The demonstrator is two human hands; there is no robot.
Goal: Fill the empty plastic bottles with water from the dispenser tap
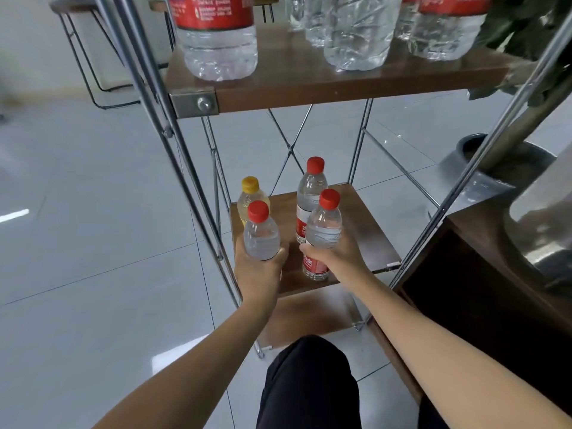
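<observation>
Two hands are gripping small bottles over the lower shelf [368, 230] of a metal-framed rack standing on a grey tiled floor [93, 212].

Large clear jugs [216, 41] are sitting on the upper shelf [340, 85]; a potted plant [495, 168] is standing to the right. The left hand [258, 267] is curling round a red-capped bottle [261, 233]. The right hand [337, 253] is wrapping a labelled red-capped bottle [323, 227]. Behind them a yellow-capped bottle [250, 193] and another red-capped one [311, 193] are resting upright on the lower shelf.
</observation>
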